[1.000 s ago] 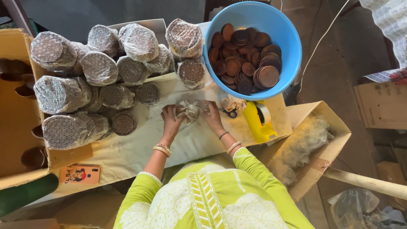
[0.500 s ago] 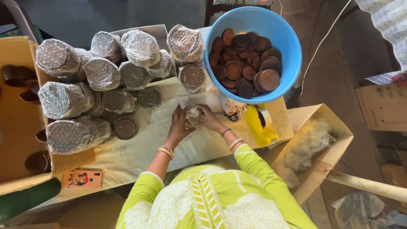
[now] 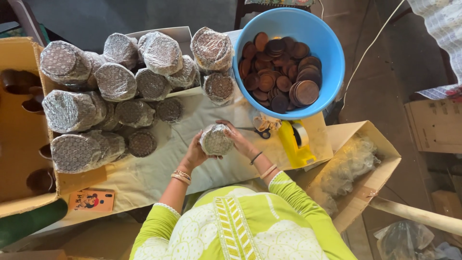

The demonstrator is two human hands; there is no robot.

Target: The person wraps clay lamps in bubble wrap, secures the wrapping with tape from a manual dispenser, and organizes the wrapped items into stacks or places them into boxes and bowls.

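Both of my hands hold a small round bundle wrapped in bubble wrap (image 3: 215, 140) over the cloth-covered table (image 3: 159, 173). My left hand (image 3: 193, 154) cups it from the left and below. My right hand (image 3: 238, 140) grips its right side. A pile of several similar wrapped stacks (image 3: 115, 82) lies to the left. A blue tub (image 3: 332, 82) full of dark brown round discs (image 3: 279, 72) stands just beyond my right hand.
A yellow tape dispenser (image 3: 296, 144) and scissors (image 3: 262, 129) lie right of my hands. An open cardboard box (image 3: 19, 139) holding dark pieces stands at left. Another box with bubble wrap (image 3: 353, 168) sits at right. A small orange card (image 3: 91, 201) lies near the table's front edge.
The bundle has been turned in my hands so its round wrapped face now points up. My hands have shifted slightly toward me and to the right.
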